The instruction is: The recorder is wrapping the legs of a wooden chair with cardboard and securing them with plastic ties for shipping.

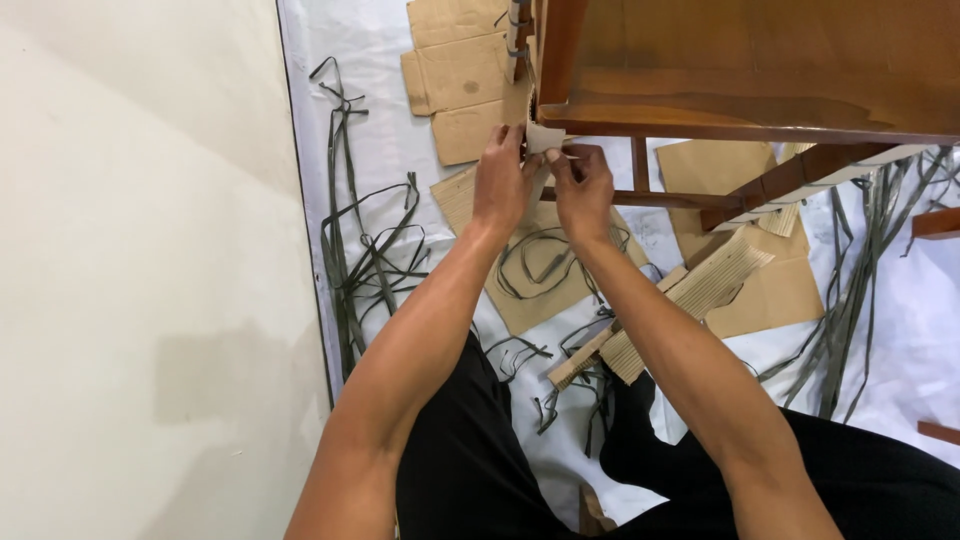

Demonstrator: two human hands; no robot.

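The wooden furniture piece stands over me on the white floor sheet, heavy and rigid by the look of it; nothing I would shift with fingers. Flattened cardboard lies around it, stiff yet light, with a corrugated roll by my right forearm. Dark plastic straps sprawl loose and springy across the sheet, easy to snag. Smallest is the pale paper wrap at the furniture's corner: thin, soft, likely to tear, best taken at its free edge. My left hand and right hand both pinch it there, fingers closed tight.
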